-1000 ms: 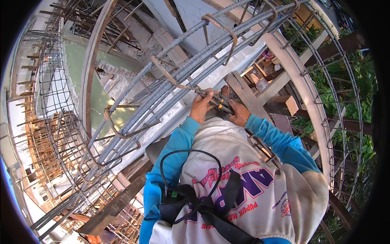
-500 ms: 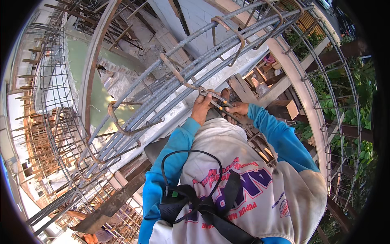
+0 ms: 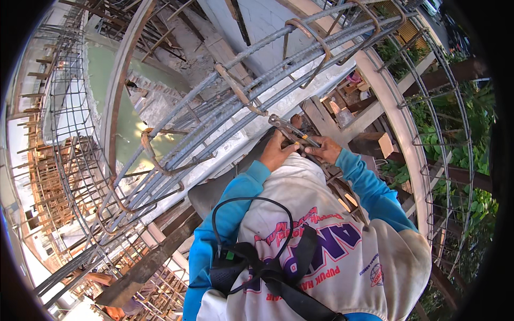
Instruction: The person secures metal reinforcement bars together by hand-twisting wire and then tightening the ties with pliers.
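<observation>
Metal pincers (image 3: 289,128) with a touch of yellow on the handles point up and left, their jaws just below the bent end of a rusty stirrup (image 3: 235,91). My right hand (image 3: 327,151) is closed around the handle end. Close beside the handles, my left hand (image 3: 276,152) has its thumb and fingers drawn together; what they pinch is too small to make out. Beyond the hands runs a bundle of grey ribbed rebar (image 3: 209,125), with rusty stirrups bent around it. The jaws look apart from the bars.
A curved timber board (image 3: 399,107) and another rebar cage (image 3: 455,107) arc past on the right, with green plants behind. Cut timber (image 3: 321,119) stands beyond my hands. At left are a wooden beam (image 3: 120,80), rebar mesh (image 3: 69,101) and a greenish surface (image 3: 101,67).
Both hands have drawn back slightly from the stirrup toward my body. The pincers' jaws, partly hidden by my left hand before, now show fully, and my left hand sits lower along the handles.
</observation>
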A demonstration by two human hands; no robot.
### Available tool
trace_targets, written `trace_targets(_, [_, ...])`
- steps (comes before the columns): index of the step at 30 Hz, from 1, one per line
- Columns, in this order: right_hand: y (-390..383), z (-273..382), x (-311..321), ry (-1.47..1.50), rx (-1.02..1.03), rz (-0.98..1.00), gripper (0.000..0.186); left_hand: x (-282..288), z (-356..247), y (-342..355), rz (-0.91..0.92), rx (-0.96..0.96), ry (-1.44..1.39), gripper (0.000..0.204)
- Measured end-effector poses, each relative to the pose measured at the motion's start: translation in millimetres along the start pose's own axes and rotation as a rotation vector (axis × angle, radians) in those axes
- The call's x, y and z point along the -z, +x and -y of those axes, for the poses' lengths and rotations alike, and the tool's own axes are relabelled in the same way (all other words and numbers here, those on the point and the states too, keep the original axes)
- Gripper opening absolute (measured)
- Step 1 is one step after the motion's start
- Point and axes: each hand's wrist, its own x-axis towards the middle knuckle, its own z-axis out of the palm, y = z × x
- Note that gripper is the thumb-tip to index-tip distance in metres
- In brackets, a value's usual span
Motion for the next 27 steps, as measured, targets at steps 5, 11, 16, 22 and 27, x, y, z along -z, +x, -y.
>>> trace_targets(5, [-8,7,-1,0.055,-0.15,0.071,0.044,5,-6,-13,-0.171,0.062,0.395,0.034])
trace_targets(11, [-5,20,21,-0.958,0.22,-0.091,0.043,27,3,-41,-0.298,0.212,0.154,0.021])
trace_targets(16, [-16,14,48,-0.795,-0.012,-0.217,0.041,58,2,-75,-0.314,-0.052,0.076,0.029])
trace_targets(22, [1,19,-5,-0.309,-0.08,-0.15,0.043,54,-34,-65,-0.706,-0.083,0.064,0.028])
trace_targets(27, [13,-15,-24,-0.301,0.14,-0.212,0.043,10,-49,-57,-0.357,-0.309,0.491,0.03])
